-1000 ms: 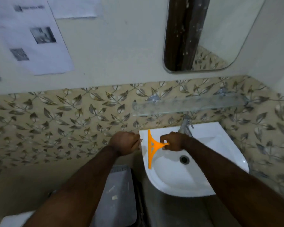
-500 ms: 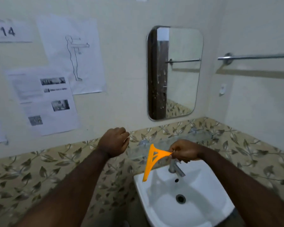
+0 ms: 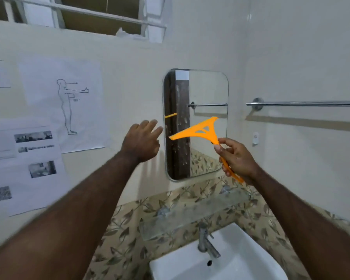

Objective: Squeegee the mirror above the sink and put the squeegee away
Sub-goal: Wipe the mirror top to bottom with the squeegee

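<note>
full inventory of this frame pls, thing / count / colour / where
squeegee: 1, orange, held up in front of the mirror
mirror: 1, rounded corners, on wall above the sink
glass shelf: 1, clear, below the mirror
tap: 1, metal, at back of the sink
sink: 1, white, bottom centre
towel rail: 1, chrome, right wall
paper sheets: several, white, taped on left wall
window: 1, white bars, top left
leaf-pattern tiles: band, beige, lower wall
left hand: open, empty, near the mirror's left edge
right hand: gripping the squeegee handle
</note>
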